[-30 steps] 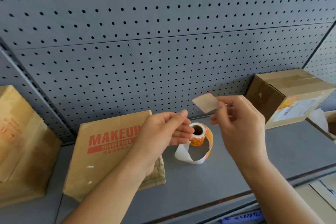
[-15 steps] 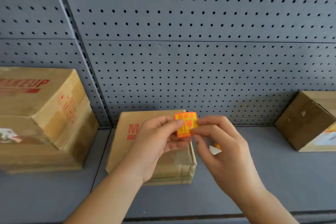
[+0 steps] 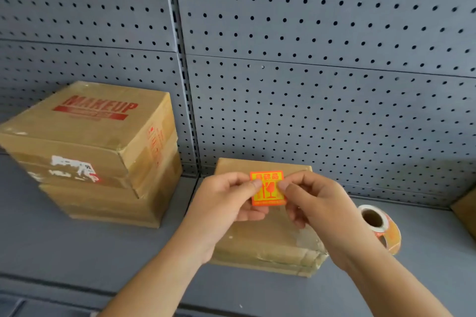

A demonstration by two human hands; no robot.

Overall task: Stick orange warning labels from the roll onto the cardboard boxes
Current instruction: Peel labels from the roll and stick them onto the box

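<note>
An orange and yellow warning label [image 3: 268,188] faces me, printed side up. My left hand [image 3: 226,203] pinches its left edge and my right hand [image 3: 313,201] pinches its right edge. I hold it just above a flat cardboard box [image 3: 265,242] lying on the grey shelf; whether the label touches the box I cannot tell. The label roll [image 3: 380,226] stands on the shelf to the right of that box, partly behind my right wrist.
A bigger cardboard box [image 3: 98,147] printed MAKEUP sits on the left on top of another box. The corner of a further box [image 3: 466,211] shows at the right edge. Grey pegboard [image 3: 322,85] backs the shelf [image 3: 64,244].
My right hand held the label alone with its back towards me; now both hands hold it printed side up over the flat box. My view has swung left and down.
</note>
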